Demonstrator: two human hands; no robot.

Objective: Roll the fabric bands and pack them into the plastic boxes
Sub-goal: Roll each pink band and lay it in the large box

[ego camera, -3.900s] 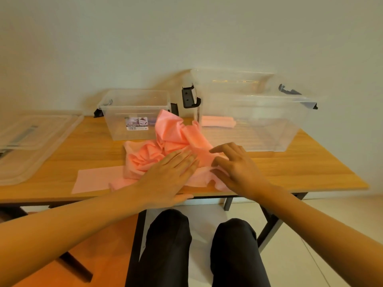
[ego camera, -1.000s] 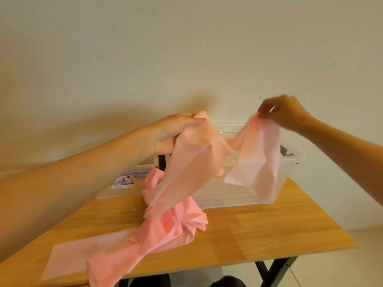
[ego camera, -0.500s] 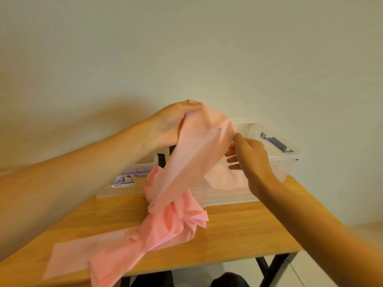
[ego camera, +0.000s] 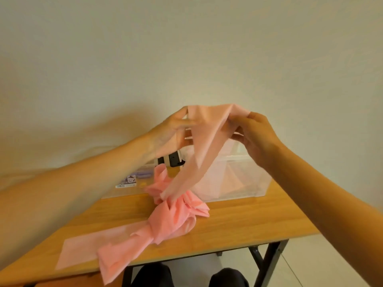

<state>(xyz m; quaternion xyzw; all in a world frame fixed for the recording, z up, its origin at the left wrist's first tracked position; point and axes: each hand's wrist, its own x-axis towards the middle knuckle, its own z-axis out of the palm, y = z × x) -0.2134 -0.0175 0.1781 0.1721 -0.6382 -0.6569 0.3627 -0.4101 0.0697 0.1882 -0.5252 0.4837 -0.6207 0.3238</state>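
A long pink fabric band (ego camera: 204, 146) hangs from both my hands above the table. My left hand (ego camera: 172, 133) pinches its top left corner and my right hand (ego camera: 255, 133) pinches the top right corner, spreading the end flat. The band runs down into a crumpled pink heap (ego camera: 176, 212) on the wooden table (ego camera: 248, 222). Another pink band (ego camera: 83, 251) lies flat at the front left. Behind the heap stand a large clear plastic box (ego camera: 244, 179) with pink fabric inside, and a smaller clear box (ego camera: 132, 183) with a label.
A black latch (ego camera: 175, 160) of the large box shows between my hands and the heap. The pale wall rises right behind the boxes. The table's front edge is near my knees (ego camera: 186, 276), with a black table leg (ego camera: 267, 264) at the right.
My right hand rose from the band's middle to its top end. Both hands now hold the end spread between them, a little higher than before.
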